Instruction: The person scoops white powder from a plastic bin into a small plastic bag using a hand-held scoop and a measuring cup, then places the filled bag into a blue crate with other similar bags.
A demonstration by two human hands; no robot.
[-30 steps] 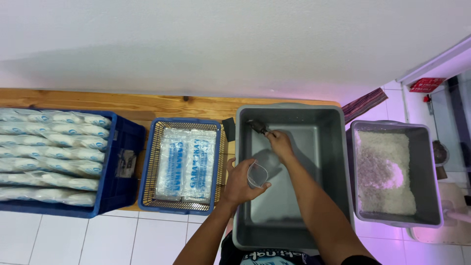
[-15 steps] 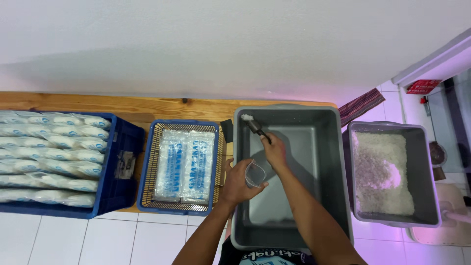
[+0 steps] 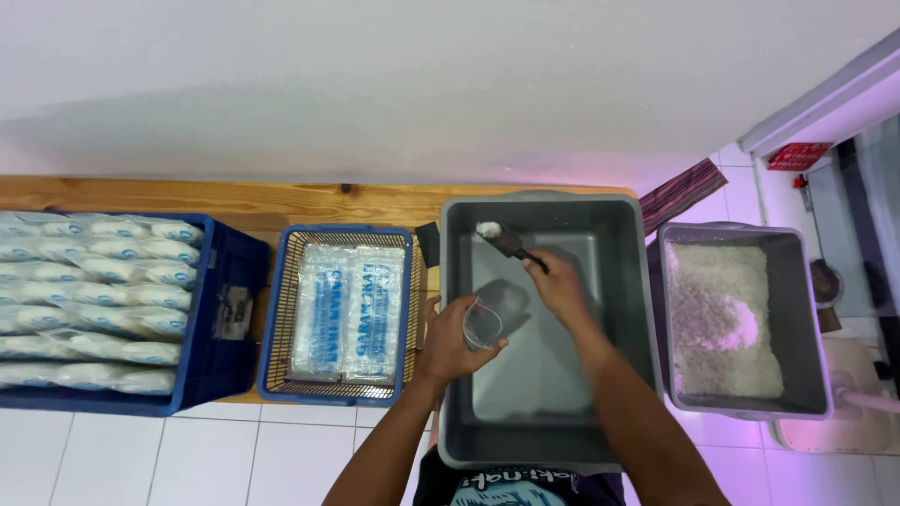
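A spoonful of white grains, lifted over a grey tub

The right hand (image 3: pixel 560 286) grips a dark scoop (image 3: pixel 504 240) heaped with white grains at the far end of the grey tub (image 3: pixel 619 422); the left hand (image 3: pixel 450 345) clasps a clear plastic cup (image 3: pixel 481 324) near the tub's left wall. Best kept level, scoop brought over the cup's mouth, spills falling inside the tub

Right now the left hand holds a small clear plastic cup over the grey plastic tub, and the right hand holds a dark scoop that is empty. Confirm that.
Not quite. In the head view the dark scoop in the right hand is not empty: it carries a small heap of white grains. The rest stands: the left hand holds the small clear plastic cup over the grey plastic tub.
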